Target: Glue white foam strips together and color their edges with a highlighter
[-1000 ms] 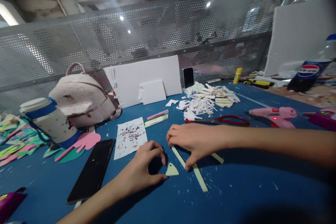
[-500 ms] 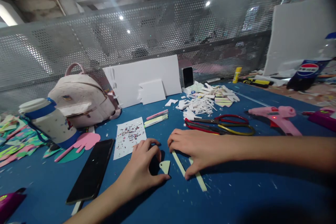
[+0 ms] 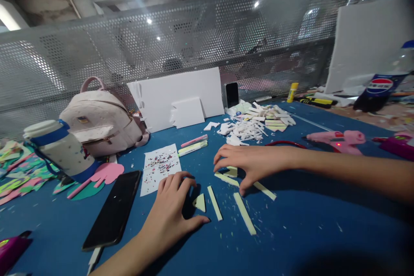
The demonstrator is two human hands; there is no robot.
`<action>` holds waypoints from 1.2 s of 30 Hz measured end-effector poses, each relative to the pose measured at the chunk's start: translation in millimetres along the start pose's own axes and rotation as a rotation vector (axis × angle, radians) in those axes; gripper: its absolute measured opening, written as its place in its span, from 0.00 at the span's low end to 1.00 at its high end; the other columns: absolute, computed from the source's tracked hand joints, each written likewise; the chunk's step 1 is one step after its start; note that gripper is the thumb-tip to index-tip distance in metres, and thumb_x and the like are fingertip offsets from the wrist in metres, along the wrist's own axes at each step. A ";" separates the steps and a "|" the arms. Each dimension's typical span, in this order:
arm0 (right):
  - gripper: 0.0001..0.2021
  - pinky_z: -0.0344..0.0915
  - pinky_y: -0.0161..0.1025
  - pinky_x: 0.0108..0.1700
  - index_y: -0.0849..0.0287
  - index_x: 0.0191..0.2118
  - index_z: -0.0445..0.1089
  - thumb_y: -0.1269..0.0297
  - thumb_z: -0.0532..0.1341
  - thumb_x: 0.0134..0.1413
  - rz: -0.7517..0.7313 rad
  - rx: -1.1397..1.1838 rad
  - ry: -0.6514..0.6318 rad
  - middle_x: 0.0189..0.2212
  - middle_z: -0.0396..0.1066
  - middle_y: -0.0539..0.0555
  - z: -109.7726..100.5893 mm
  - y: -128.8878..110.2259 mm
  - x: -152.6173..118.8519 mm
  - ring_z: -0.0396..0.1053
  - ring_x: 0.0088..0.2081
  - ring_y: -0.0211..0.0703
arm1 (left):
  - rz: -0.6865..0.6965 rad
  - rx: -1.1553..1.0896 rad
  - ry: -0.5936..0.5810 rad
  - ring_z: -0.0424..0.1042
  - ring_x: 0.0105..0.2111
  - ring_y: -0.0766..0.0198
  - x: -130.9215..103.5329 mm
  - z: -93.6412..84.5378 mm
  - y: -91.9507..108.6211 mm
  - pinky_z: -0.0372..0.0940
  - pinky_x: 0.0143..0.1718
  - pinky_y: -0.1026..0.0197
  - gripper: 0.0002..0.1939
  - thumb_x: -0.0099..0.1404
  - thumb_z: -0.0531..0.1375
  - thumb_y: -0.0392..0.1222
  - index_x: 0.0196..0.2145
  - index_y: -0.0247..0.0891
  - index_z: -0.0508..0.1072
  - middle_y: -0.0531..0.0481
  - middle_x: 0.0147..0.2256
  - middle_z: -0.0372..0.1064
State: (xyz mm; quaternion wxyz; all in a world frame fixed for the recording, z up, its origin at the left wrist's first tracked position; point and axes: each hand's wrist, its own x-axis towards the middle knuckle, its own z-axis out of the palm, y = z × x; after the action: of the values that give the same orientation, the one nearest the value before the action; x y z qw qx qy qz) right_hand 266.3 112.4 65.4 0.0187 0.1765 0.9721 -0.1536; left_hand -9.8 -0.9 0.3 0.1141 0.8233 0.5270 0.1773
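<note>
My left hand (image 3: 174, 205) rests on the blue table, thumb and fingers apart, curved around a small pale yellow-green piece (image 3: 199, 202) with a hole at one corner. My right hand (image 3: 247, 161) is bent over a pale foam-like strip (image 3: 228, 179), which spans from its fingertips to its thumb. Under that palm lies another pale piece (image 3: 231, 171), partly hidden. A further strip (image 3: 265, 190) sticks out beyond the thumb. Between the hands are a short strip (image 3: 214, 203) and a longer strip (image 3: 245, 214).
Behind the right hand are scissors (image 3: 287, 142), mostly hidden, and a scrap heap (image 3: 247, 129). A pink glue gun (image 3: 336, 138) lies to the right. Further left are a glitter-strewn paper (image 3: 158, 170), a phone (image 3: 113, 211), a bottle (image 3: 61, 151) and a backpack (image 3: 100, 120).
My right hand has moved up and away, leaving the short strip beside the holed piece, and now spans another strip. The holed piece has turned slightly. My left hand has barely moved.
</note>
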 end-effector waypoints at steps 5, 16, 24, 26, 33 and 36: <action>0.27 0.61 0.50 0.56 0.57 0.59 0.70 0.54 0.70 0.56 0.010 -0.016 -0.003 0.57 0.66 0.62 6.7 7.2 -0.2 0.61 0.59 0.59 | 0.013 -0.020 -0.009 0.58 0.60 0.44 1.1 3.4 -0.3 0.54 0.60 0.40 0.30 0.59 0.70 0.61 0.53 0.49 0.66 0.46 0.60 0.60; 0.27 0.65 0.51 0.54 0.62 0.47 0.74 0.45 0.73 0.49 0.021 -0.081 0.109 0.56 0.68 0.64 21.4 -24.1 16.4 0.63 0.58 0.61 | 0.005 -0.037 -0.008 0.59 0.60 0.44 0.5 4.3 0.2 0.56 0.60 0.41 0.28 0.60 0.70 0.58 0.53 0.48 0.67 0.46 0.59 0.61; 0.33 0.66 0.56 0.56 0.63 0.51 0.73 0.39 0.69 0.50 0.105 -0.129 0.155 0.56 0.69 0.66 23.1 -40.0 -9.1 0.64 0.58 0.64 | 0.007 -0.051 -0.002 0.59 0.59 0.44 -3.5 7.4 -0.2 0.55 0.60 0.40 0.27 0.61 0.70 0.58 0.52 0.48 0.68 0.47 0.59 0.61; 0.37 0.64 0.60 0.59 0.64 0.51 0.73 0.36 0.70 0.46 0.139 -0.134 0.147 0.57 0.68 0.68 29.0 -40.1 -20.4 0.62 0.60 0.68 | 0.010 -0.057 0.000 0.59 0.59 0.45 -4.1 8.0 -0.4 0.55 0.60 0.41 0.27 0.61 0.70 0.57 0.52 0.49 0.67 0.48 0.59 0.62; 0.38 0.64 0.61 0.59 0.69 0.55 0.71 0.43 0.72 0.44 0.186 -0.091 0.135 0.59 0.66 0.72 48.5 -45.1 -34.1 0.60 0.63 0.71 | 0.022 -0.060 0.017 0.59 0.59 0.47 -0.7 8.0 3.0 0.54 0.60 0.41 0.24 0.62 0.70 0.51 0.51 0.49 0.66 0.49 0.58 0.62; 0.32 0.67 0.57 0.57 0.66 0.52 0.72 0.49 0.73 0.46 0.162 -0.059 0.162 0.58 0.67 0.68 37.6 -38.9 -23.7 0.63 0.59 0.66 | 0.026 -0.049 0.022 0.60 0.58 0.48 -0.9 7.9 5.6 0.54 0.60 0.42 0.23 0.63 0.70 0.49 0.51 0.49 0.67 0.48 0.58 0.62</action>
State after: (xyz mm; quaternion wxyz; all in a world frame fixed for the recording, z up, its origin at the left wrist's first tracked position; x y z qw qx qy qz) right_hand 274.2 58.3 43.0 -0.0425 0.2658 0.9570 -0.1082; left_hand -2.3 -4.0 -5.0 0.1262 0.8250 0.5129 0.2008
